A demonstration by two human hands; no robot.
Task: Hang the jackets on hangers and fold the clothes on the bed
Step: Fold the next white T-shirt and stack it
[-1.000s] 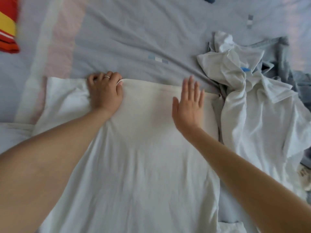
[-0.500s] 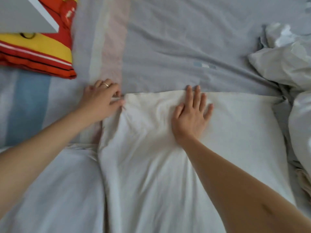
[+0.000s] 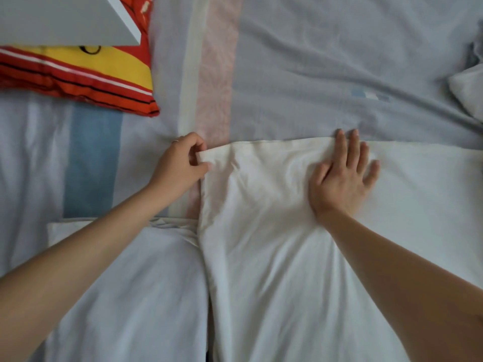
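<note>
Cloth lies under both my hands: a white garment (image 3: 274,244), thin and soft, spread flat on the bed (image 3: 313,61), with a straight top edge and small wrinkles across it. My left hand (image 3: 180,168) pinches its upper left corner between the thumb and curled fingers; a ring (image 3: 175,141) is on one finger. My right hand (image 3: 342,184) is released, the fingers straight and a little spread, and the palm presses on the garment just below the top edge. The bed sheet is smooth grey-blue with cream, pink and blue stripes. At lower left another white piece (image 3: 136,283) lies touching the garment. At upper left is a red fabric (image 3: 78,74) with yellow and orange bands, partly under a flat grey board (image 3: 65,19). At the right edge is a crumpled white heap (image 3: 466,92).
</note>
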